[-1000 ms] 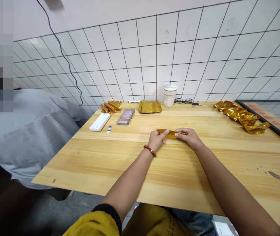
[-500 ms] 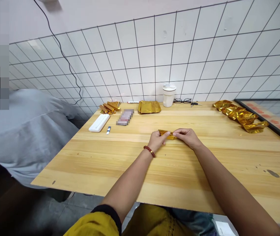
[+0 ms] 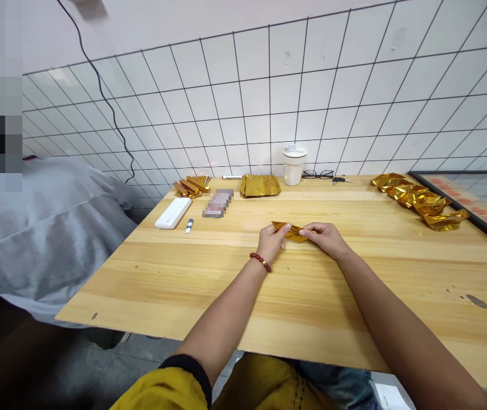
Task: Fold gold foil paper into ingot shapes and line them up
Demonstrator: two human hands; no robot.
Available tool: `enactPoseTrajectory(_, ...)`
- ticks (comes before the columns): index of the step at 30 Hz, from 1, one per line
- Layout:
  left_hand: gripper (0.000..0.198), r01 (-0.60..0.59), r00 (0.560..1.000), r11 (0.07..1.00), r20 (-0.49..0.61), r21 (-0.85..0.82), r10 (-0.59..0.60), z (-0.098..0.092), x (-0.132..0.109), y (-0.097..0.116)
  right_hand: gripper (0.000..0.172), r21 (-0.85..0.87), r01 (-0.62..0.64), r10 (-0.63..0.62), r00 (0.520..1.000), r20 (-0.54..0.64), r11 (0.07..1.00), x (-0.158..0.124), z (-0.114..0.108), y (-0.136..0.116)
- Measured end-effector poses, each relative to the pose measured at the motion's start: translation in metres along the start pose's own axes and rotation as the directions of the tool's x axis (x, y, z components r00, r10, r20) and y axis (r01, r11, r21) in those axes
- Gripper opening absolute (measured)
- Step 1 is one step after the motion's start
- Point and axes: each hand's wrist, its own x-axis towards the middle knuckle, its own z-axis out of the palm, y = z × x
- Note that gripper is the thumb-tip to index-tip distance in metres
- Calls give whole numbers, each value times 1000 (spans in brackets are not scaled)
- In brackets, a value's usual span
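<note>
A folded piece of gold foil paper (image 3: pixel 294 232) is held between my two hands over the middle of the wooden table. My left hand (image 3: pixel 272 240), with a red bead bracelet (image 3: pixel 260 262) at its wrist, pinches the left part, thumb on top. At the other end, my right hand (image 3: pixel 326 238) grips the foil between thumb and fingers. A flat stack of gold foil sheets (image 3: pixel 260 186) lies beyond my hands. To the far right is a row of folded gold foil pieces (image 3: pixel 418 202), and narrow gold strips (image 3: pixel 192 186) are at the back left.
A white lidded cup (image 3: pixel 295 166), eyeglasses (image 3: pixel 318 175) and keys (image 3: pixel 341 180) stand or lie along the wall. On the left are a white case (image 3: pixel 174 213), a small tube (image 3: pixel 189 226) and a blurred flat item (image 3: pixel 218 203). A person in grey (image 3: pixel 50 228) sits to the left.
My left thumb has slid left along the foil, so more of the folded strip shows between my hands. My right hand stays nearly in place.
</note>
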Motion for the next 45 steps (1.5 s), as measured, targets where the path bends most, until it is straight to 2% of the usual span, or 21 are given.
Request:
enactPoseTrajectory(7,49,22,997,1000,77,-20,-20,0,-2,2,36,51,3,-2,1000,-17,999,1,0,1)
enactPoseTrajectory(10,44,6,996,1000,93,15,-8,0,-2,1,35,40,0,0,1000,-9,999,1,0,1)
enactPoseTrajectory(16,44,1,1000,1000,27,10,-1,1,0,1,44,26,-4,3,1000,26,1000,1,-1,1)
enactPoseTrajectory(21,45,9,999,999,-41,-47,-11,2,0,3,43,25,49,-51,996,67,998,3,-2,2)
enactPoseTrajectory(24,43,23,998,998,-48,-59,-26,2,-1,5,44,22,34,-35,997,64,999,3,-2,3)
enactPoseTrajectory(29,50,24,1000,995,-15,-97,-25,0,-3,8,42,62,9,-11,1000,25,998,3,-2,3)
enactPoseTrajectory(37,43,28,999,998,-16,-49,-29,0,0,3,45,64,-28,25,999,36,998,0,-2,1)
enactPoseTrajectory(45,45,1,996,999,90,39,-4,1,-2,2,40,27,24,-25,999,36,999,2,-1,2)
